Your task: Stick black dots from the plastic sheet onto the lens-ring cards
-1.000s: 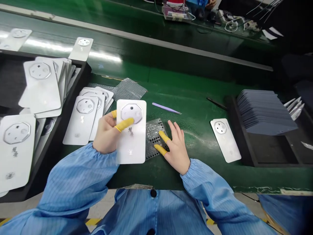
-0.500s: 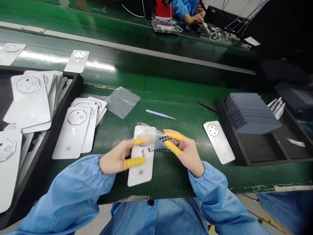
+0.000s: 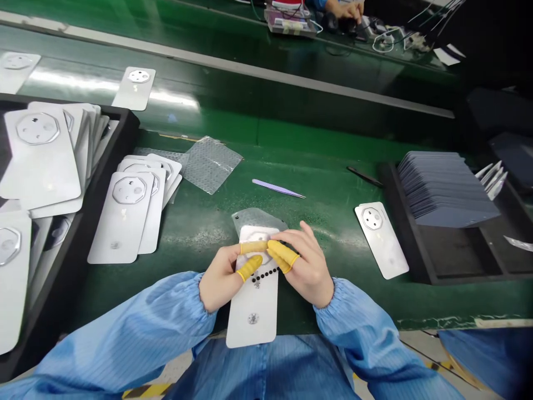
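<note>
A white phone back cover (image 3: 254,311) lies in front of me near the table's edge, its round camera area partly hidden by my fingers. Across its upper half stretches a clear sheet of black dots (image 3: 265,274), with one row of dots visible. My left hand (image 3: 227,275), wearing yellow finger cots, grips the sheet's left part between thumb and forefinger. The fingertips of my right hand (image 3: 302,261) pinch at the sheet, meeting my left forefinger; what exactly is between them is hidden. Behind the cover a greyish clear film (image 3: 254,215) sticks out.
Purple tweezers (image 3: 278,189) and bubble wrap (image 3: 212,164) lie beyond my hands. Stacked white covers (image 3: 120,222) and a black tray (image 3: 131,125) are left. Another cover (image 3: 383,244), black tweezers (image 3: 364,176) and a tray (image 3: 441,280) of grey pieces (image 3: 449,189) are right. A co-worker's hand (image 3: 347,10) shows far back.
My hands have come together over the cover's camera area, and the right has moved left. The dotted sheet, earlier stretched toward the right, now lies over the cover. The view has shifted slightly.
</note>
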